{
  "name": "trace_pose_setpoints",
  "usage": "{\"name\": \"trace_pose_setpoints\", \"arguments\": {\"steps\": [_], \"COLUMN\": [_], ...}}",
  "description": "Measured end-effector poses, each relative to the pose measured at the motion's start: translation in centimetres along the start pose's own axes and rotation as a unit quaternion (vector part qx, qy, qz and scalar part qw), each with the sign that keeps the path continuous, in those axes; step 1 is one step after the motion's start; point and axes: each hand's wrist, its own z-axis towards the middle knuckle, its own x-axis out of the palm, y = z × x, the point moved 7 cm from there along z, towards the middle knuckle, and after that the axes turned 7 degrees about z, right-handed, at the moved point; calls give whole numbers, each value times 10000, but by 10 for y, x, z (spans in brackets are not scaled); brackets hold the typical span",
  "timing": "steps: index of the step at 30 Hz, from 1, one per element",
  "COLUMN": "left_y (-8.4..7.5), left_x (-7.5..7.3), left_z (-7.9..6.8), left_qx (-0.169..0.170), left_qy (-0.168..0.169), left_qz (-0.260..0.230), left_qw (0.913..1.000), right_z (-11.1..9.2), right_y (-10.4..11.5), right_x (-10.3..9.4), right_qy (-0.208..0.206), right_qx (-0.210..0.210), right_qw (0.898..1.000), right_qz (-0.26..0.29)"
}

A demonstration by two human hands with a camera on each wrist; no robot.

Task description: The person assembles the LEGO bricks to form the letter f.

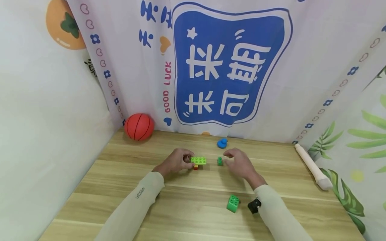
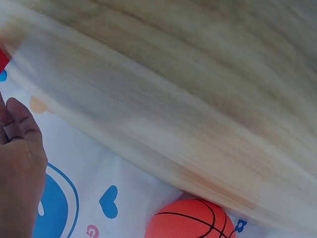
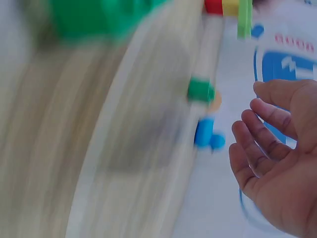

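Note:
My left hand (image 1: 178, 160) holds the left end of a lime-green studded toy brick (image 1: 199, 160) between thumb and fingers. Under that brick show yellow and red bricks (image 3: 214, 6). In the left wrist view only a corner of the red brick (image 2: 3, 59) appears, beyond the fingers. Just left of my right hand (image 1: 239, 163) stands a small green brick (image 1: 219, 161). The right wrist view shows this hand's fingers (image 3: 267, 141) loosely bent, with a gap to the small green brick (image 3: 200, 90) and nothing held.
A blue toy duck (image 1: 222, 143) sits behind the small green brick. Nearer the front lies a larger green brick (image 1: 233, 204). A red ball (image 1: 139, 127) rests in the back left corner, and a whitish stick with a flared end (image 1: 313, 167) lies along the right edge.

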Motion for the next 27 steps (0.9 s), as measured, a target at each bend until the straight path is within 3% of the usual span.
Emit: {"name": "trace_pose_setpoints", "arguments": {"steps": [4, 8, 14, 21, 27], "left_y": [1, 3, 4, 5, 2], "left_x": [-1, -1, -1, 2, -1], "left_z": [0, 0, 1, 3, 2], "left_qx": [-33, -141, -116, -105, -39], "left_qy": [35, 94, 86, 112, 96], "left_qz": [1, 14, 95, 88, 151], "left_qw": [10000, 9999, 9999, 9998, 9998], "right_z": [-12, -19, -17, 8, 19], "right_y": [-26, -48, -65, -57, -48], "right_x": [-28, -36, -12, 24, 38], "right_qy": [-224, -188, 349, 684, 591], "right_qx": [-33, -42, 156, 158, -90], "right_qw": [9997, 9998, 9979, 9887, 9909], "right_qz": [-98, -72, 530, 1326, 1203]}}
